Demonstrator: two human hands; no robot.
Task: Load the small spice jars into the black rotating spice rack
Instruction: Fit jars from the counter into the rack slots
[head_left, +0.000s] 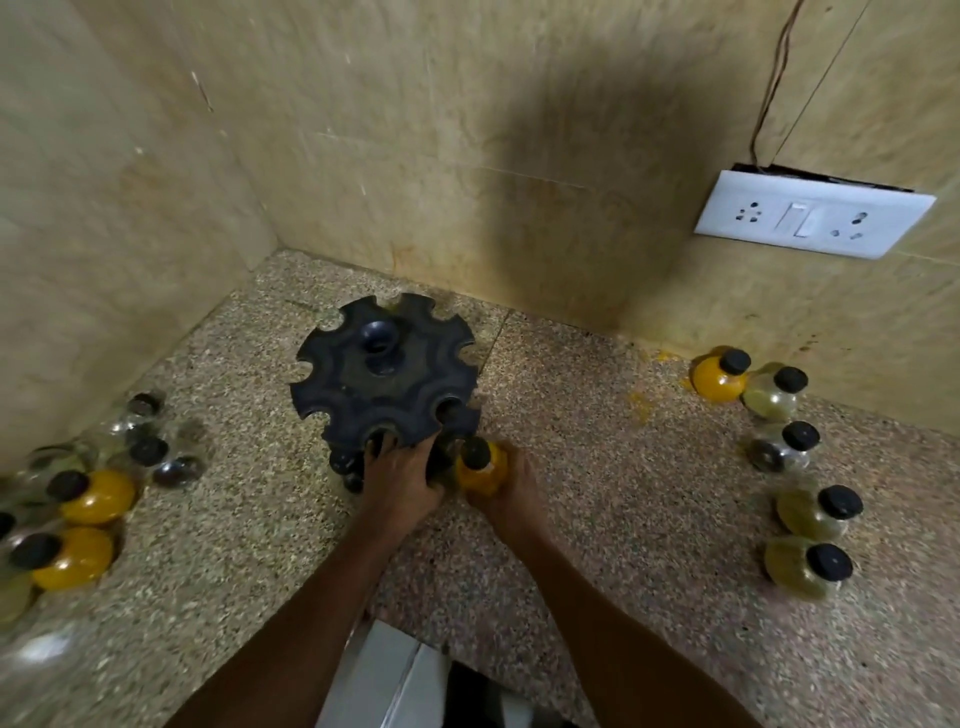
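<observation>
The black rotating spice rack stands on the speckled counter near the wall corner, its notched top disc facing me. My left hand grips the rack's front lower edge. My right hand is closed around a yellow spice jar with a black cap, held upright right beside the rack's front right side. A few black caps show under the disc at the front left. Loose jars stand in two groups: several on the left and several on the right.
Tiled walls close in behind and to the left of the rack. A white switch and socket plate sits on the right wall with a wire above it. Yellow powder stains mark the counter. The counter's front edge lies between my forearms.
</observation>
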